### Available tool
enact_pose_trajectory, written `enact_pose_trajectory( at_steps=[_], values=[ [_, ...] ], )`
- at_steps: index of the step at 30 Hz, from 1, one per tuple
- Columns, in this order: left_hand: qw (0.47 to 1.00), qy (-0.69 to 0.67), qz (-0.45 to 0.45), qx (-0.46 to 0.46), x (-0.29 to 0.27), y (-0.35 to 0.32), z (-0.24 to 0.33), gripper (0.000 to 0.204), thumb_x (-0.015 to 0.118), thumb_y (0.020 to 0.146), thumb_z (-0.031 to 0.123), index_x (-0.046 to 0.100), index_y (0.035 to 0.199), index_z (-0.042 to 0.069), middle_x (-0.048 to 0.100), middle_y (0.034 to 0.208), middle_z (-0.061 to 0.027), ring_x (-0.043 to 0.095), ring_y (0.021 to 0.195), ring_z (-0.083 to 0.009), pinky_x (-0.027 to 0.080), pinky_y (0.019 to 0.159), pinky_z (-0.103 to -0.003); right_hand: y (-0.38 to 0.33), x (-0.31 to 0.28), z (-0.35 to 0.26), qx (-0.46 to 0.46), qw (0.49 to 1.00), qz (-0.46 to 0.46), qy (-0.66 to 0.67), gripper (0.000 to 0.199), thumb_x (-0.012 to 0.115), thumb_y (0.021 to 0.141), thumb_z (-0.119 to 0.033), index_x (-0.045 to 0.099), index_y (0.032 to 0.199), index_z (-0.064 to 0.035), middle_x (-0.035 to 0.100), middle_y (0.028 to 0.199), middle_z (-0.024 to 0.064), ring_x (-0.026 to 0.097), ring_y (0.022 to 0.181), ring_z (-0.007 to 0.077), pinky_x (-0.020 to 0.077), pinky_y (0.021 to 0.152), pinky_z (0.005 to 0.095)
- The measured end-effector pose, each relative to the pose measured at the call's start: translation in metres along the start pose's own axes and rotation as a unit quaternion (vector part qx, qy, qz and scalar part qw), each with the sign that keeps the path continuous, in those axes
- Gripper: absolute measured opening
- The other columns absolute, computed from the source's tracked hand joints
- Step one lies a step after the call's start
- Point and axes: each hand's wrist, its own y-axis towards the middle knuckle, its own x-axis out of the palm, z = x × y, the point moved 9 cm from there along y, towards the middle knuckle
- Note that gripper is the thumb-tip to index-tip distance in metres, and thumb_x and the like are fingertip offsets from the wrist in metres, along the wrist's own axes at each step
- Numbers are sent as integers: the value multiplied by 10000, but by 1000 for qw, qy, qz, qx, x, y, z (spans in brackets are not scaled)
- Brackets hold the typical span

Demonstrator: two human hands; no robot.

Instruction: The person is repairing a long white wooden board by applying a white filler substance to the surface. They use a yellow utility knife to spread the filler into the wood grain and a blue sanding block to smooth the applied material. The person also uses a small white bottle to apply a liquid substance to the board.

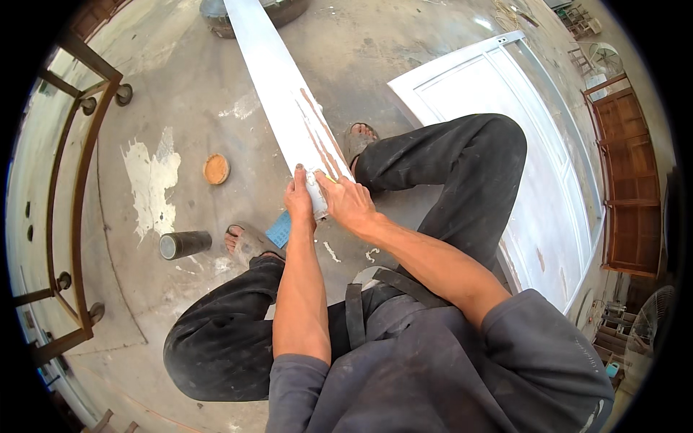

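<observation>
A long white-painted board (273, 79) slants away from me, with brown filler-like streaks (317, 130) on its near part. My left hand (299, 196) is closed round a whitish tube-like piece (316, 195) at the board's near end, its thumb pointing up along it. On the right side of that piece, my right hand (348, 203) is closed, with a thin yellow stick-like thing (330, 178) showing at its fingers. The rest of the yellow thing is hidden. Below the hands, a blue sheet (279, 229) lies beside my left foot.
A dark cylinder (185, 245) and a round tub of orange-brown paste (216, 169) are on the floor at left, near a dried cream spill (153, 180). A wheeled metal frame (79, 180) stands farther left. At right lies a white panelled door (534, 159). A tyre-like ring (285, 11) supports the board's far end.
</observation>
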Motion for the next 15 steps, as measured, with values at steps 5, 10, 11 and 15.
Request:
enact_pose_trajectory(
  at_steps=[5,10,11,15],
  values=[
    [1000,23,-6,14,2,-3,5,690,662,966,551,671,1219,-91,706,1096,-152,657,961,-230,523,847,-374,-22,4,3,-13,1000,8,-7,453,599,961,-96,600,1414,-127,692,957,312,706,827,509,577,714,562],
    [1000,5,-2,10,-4,7,-3,678,664,970,551,675,1216,-81,706,1089,-148,657,951,-229,525,848,-378,-3,4,0,-10,1000,1,-1,475,599,956,-92,592,1429,-138,692,965,310,704,815,517,577,707,564],
    [1000,10,1,10,-5,10,1,676,664,970,552,676,1211,-80,706,1082,-145,658,945,-224,525,844,-375,-16,9,-1,-18,1000,1,-8,470,599,956,-92,592,1424,-134,693,952,309,704,813,514,578,702,560],
    [1000,24,-2,-1,3,-2,0,662,664,974,543,678,1198,-80,712,1065,-134,662,924,-207,526,832,-362,-12,1,1,-28,999,12,-23,495,593,940,-65,557,1433,-80,699,986,297,721,838,485,583,750,557]
  ],
)
